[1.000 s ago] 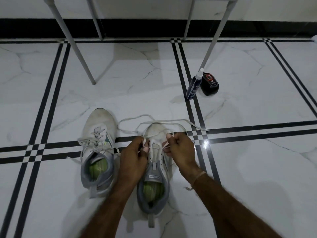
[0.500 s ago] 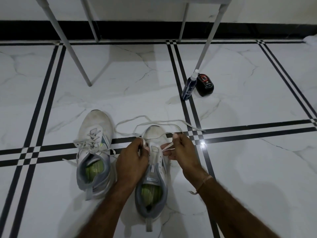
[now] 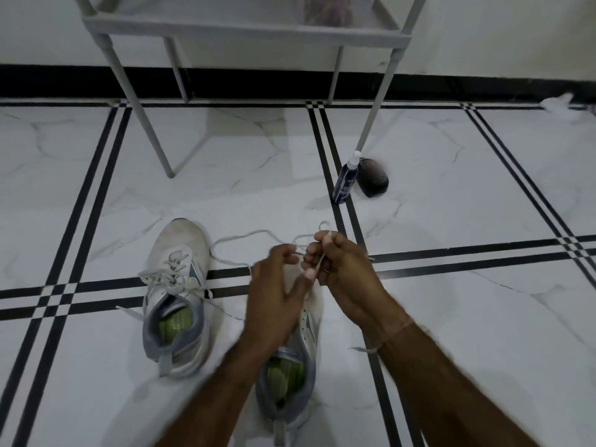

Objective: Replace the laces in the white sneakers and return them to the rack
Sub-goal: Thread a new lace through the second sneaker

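Observation:
Two white sneakers with grey collars and green insoles stand on the tiled floor. The left sneaker [image 3: 175, 285] is laced, its lace ends loose. The right sneaker [image 3: 295, 359] lies under my hands, its toe hidden by them. My right hand [image 3: 342, 272] pinches the white lace [image 3: 235, 237], raised above the shoe's front. My left hand [image 3: 274, 291] hovers beside it with fingers curled; the lace runs past its fingertips, and whether it grips the lace is unclear. A loop of lace trails on the floor to the left.
The grey shoe rack [image 3: 245, 30] stands ahead on thin legs, one leg [image 3: 145, 124] near the left sneaker. A dark spray bottle [image 3: 346, 182] and a black container [image 3: 374, 180] sit by the rack's right leg. A white scrap [image 3: 561, 106] lies far right at the wall.
Both hands have lifted from the shoe's eyelets and moved forward, drawing the lace up. The view has tilted up, showing the rack's lower shelf.

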{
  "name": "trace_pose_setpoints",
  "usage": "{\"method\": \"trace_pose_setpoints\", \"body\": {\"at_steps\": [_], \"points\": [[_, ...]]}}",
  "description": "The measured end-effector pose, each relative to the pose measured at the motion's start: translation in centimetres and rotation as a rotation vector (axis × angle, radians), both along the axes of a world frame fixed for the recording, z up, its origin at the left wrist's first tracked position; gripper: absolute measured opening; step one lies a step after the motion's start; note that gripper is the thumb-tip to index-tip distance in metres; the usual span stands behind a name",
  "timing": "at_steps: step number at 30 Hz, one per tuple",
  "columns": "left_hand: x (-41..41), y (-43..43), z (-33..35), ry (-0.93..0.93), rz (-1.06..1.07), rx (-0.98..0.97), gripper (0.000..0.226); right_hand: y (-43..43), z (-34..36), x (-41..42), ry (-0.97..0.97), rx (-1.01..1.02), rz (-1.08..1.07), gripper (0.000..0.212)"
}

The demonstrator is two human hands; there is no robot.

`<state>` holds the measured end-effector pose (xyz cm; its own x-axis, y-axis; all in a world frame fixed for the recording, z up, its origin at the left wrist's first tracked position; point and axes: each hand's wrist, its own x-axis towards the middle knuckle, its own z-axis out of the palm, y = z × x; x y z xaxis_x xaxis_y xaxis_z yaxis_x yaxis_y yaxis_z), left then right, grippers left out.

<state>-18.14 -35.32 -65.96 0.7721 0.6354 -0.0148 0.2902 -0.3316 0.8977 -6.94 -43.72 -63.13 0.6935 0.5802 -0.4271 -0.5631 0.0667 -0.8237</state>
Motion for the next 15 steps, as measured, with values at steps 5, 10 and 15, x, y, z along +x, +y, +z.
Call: {"method": "trace_pose_setpoints", "body": {"at_steps": [5, 10, 15], "points": [[0.5, 1.2, -2.4, 0.048, -0.031, -0.114, 0.028, -0.3, 2.5, 2.2, 0.037, 0.032, -0.171, 0.019], [-0.2, 1.2, -1.4, 0.058, 0.034, 0.170, 0.041, -1.7, 3.5, 3.7, -0.054, -0.062, -0.173, 0.023], [3.9, -1.6, 2.0, -0.029, -0.181, -0.184, 0.010, 0.5, 2.5, 1.7, 0.099, 0.015, -0.086, 0.021]]}}
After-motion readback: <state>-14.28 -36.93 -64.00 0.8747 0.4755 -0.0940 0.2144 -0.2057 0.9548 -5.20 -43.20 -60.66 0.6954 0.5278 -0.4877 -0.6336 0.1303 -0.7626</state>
